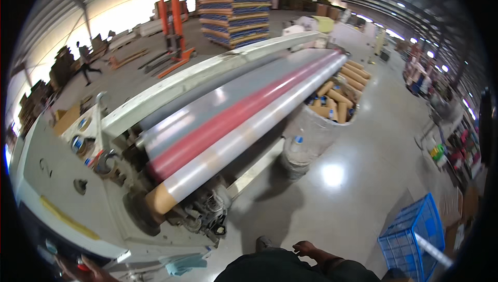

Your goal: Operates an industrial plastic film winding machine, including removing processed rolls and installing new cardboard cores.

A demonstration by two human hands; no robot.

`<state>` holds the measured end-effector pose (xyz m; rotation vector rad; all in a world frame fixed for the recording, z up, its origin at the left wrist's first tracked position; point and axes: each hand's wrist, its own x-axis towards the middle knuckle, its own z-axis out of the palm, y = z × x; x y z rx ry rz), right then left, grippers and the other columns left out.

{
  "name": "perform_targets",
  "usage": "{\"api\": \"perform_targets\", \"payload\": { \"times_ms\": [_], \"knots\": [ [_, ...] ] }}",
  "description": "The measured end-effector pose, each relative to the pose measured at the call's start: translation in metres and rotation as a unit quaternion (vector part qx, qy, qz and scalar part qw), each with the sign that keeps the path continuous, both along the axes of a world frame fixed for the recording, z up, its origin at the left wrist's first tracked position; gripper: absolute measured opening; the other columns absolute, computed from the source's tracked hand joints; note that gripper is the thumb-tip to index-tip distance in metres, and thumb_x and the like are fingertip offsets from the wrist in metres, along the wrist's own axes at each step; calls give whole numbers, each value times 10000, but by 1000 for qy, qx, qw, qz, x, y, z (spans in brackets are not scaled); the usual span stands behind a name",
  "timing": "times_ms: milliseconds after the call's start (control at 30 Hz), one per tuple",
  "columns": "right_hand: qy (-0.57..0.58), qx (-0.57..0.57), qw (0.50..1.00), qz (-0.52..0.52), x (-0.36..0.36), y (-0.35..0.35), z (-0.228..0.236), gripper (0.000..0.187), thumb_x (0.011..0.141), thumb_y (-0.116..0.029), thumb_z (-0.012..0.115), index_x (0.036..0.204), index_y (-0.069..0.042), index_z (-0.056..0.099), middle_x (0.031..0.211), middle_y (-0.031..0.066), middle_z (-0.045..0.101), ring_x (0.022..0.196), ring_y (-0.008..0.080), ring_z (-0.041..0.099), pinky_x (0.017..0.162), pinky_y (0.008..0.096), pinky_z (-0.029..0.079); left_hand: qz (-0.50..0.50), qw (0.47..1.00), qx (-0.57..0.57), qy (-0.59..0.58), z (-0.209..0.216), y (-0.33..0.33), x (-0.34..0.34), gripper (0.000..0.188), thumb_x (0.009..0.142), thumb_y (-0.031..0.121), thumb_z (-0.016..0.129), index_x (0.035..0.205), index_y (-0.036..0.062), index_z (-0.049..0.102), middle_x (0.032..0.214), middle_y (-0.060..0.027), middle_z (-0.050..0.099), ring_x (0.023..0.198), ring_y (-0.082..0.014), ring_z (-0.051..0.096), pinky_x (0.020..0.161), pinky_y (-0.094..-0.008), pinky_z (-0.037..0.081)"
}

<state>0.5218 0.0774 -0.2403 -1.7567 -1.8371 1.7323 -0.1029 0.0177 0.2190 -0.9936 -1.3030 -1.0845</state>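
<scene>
At the lower left my left hand (88, 271) is at the dark control panel (39, 234) of a large roller machine. Its fingers are stretched apart around a small red button (83, 266); whether they press it I cannot tell. My right hand (305, 249) hangs by my body over the floor, empty, with fingers loosely apart. Along the machine runs a roll wound with shiny clear film (223, 152), its brown cardboard core (161, 199) bare at the near end. Behind it lie a red roller (228, 116) and a wide grey sheet (207, 100).
A plastic-lined bin (311, 134) of cardboard tubes (340, 98) stands beside the machine. At lower right is a blue plastic crate (410, 235). A teal cloth (185, 264) lies near the machine's base. Beyond are an orange lifter (174, 28), a stacked pallet (235, 20) and a walking person (84, 61).
</scene>
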Motion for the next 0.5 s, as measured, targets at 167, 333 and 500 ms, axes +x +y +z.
{"api": "perform_targets", "payload": {
  "times_ms": [167, 333, 500],
  "knots": [
    [38, -180, 952, -244, -38, 22, 75, 383, 870, -255, 570, 1102, 50, 577, 998, 192, 646, 794, 255, 674, 620, 326, 544, -22, 998, -16, -60, -12, 2, -8, 566, 879, 162, 599, 1369, 19, 356, 1391, -211, 385, 1281, -355, 384, 1071, -444, 318],
    [61, -194, 957, -209, -23, 14, 56, 469, 868, -309, 558, 1165, 53, 533, 1060, 223, 622, 877, 308, 649, 746, 384, 554, -21, 998, -42, -46, -8, -4, -9, 551, 875, 86, 574, 1372, 22, 344, 1418, -175, 377, 1304, -323, 366, 1088, -431, 280],
    [58, -216, 946, -234, -9, 8, 35, 412, 874, -249, 563, 1151, 54, 529, 1047, 227, 623, 859, 305, 647, 729, 385, 558, -14, 998, -36, -51, -5, -6, -8, 567, 847, 91, 571, 1358, -11, 348, 1409, -187, 373, 1309, -318, 356, 1102, -430, 265]
  ]
}}
